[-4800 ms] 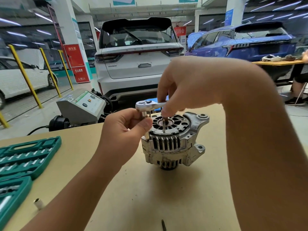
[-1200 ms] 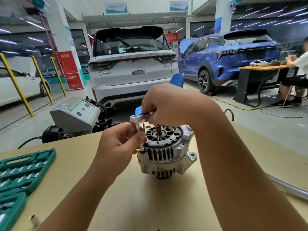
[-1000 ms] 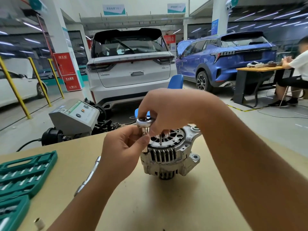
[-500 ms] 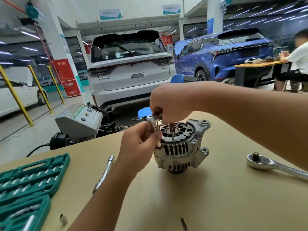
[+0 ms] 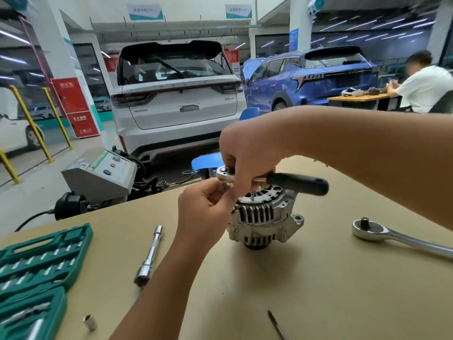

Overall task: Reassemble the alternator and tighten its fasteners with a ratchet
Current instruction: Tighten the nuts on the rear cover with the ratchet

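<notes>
bare table (image 5: 318, 290) before alternator (image 5: 263, 217), spare ratchet (image 5: 392, 238) right, extension bar (image 5: 150, 256) left

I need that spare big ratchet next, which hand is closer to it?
Right. The right hand is over the alternator, nearer the big ratchet; the left hand is beyond it.

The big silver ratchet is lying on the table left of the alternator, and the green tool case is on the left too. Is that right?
Not quite. The head view shows the big silver ratchet lying on the table to the right of the alternator, not the left. The green tool case is on the left, as you said.
</notes>
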`<state>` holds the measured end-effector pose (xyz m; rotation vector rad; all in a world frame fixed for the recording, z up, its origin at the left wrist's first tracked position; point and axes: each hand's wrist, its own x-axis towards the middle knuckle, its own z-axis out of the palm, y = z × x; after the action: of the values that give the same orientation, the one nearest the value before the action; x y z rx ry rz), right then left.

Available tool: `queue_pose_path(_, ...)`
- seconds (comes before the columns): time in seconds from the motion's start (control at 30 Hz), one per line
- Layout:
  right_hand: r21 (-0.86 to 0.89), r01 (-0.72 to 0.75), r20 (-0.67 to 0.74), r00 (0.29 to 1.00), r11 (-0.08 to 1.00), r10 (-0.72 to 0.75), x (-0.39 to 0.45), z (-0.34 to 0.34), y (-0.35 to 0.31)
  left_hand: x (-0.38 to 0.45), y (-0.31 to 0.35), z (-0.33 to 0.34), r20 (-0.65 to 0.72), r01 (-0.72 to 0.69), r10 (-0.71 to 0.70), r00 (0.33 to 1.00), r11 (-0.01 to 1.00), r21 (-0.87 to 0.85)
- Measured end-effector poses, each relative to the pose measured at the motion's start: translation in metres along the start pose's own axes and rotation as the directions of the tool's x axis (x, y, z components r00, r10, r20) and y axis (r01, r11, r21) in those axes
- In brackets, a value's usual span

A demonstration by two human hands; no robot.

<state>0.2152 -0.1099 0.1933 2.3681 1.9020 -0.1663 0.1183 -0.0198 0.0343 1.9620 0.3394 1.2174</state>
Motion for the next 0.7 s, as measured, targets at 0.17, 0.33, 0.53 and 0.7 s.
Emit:
queue_pose_path(0.17,-0.222,-0.033,-0.200,0.980,0.975,-0.012,0.003,0.003,0.003,0.004,-0.002,-0.002,0.030,0.071,-0.071,0.997,0.997,-0.007)
queue_pose_path(0.33,0.087,-0.035,0.030,0.999,0.996,0.032,0.001,0.003,0.003,0.002,0.002,-0.003,-0.004,-0.064,0.065,0.998,0.995,0.074)
queue_pose_path(0.53,-0.057,0.036,-0.152,0.987,0.998,-0.044,0.005,0.007,0.011,0.006,0.001,-0.007,-0.007,0.036,-0.036,0.999,0.999,0.036)
queue_pose_path(0.7,-0.157,0.089,-0.163,0.980,0.984,-0.115,0.009,0.004,0.015,0.004,0.001,-0.003,-0.058,0.018,-0.016,0.998,0.999,0.043)
